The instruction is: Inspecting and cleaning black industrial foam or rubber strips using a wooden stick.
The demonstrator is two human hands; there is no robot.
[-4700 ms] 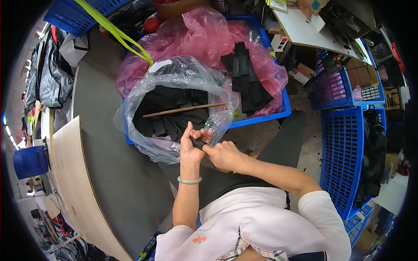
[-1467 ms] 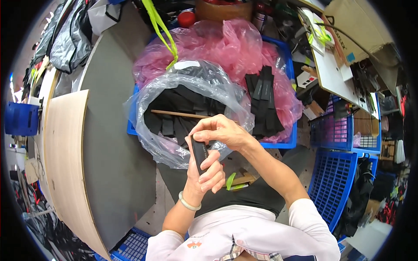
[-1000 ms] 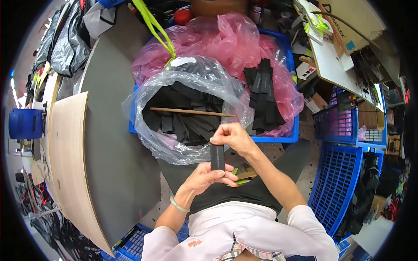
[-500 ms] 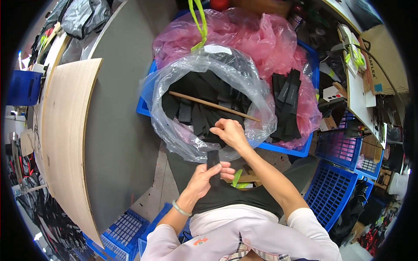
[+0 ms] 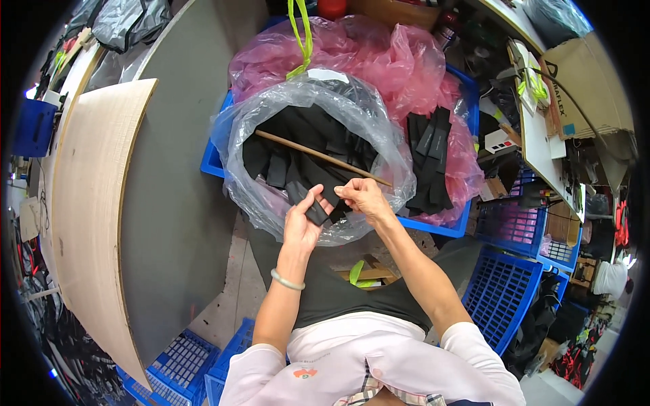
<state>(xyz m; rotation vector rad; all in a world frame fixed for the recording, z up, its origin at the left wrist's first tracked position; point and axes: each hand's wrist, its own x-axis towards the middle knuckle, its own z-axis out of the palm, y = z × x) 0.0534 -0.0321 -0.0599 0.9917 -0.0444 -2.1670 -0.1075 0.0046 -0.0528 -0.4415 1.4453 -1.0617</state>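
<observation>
My left hand [image 5: 302, 220], a pale bangle on its wrist, is over the near side of a clear plastic bag [image 5: 230, 155]. It holds a folded black fabric strip [image 5: 316, 214] between thumb and fingers. Close to its right is my right hand [image 5: 367, 199], thumb and forefinger pinched together; whatever is between them is too small to make out. Inside the open bag lie many black fabric strips [image 5: 277, 166], some flat and some folded. A thin wooden stick [image 5: 311, 154] rests slantwise across the bag's mouth.
Pink plastic sheeting [image 5: 420, 64] lines a blue crate [image 5: 472, 88] beneath the bag, with more black strips [image 5: 430, 159] at its right. A grey panel [image 5: 183, 169] and a pale wooden board [image 5: 101, 203] stand at left. Blue crates [image 5: 501, 298] stack at right; a yellow-green strap [image 5: 305, 40] hangs above.
My left hand has moved forward from near my lap to over the bag, carrying the black strip. The right hand has stayed near the bag's near edge, now close beside the left.
</observation>
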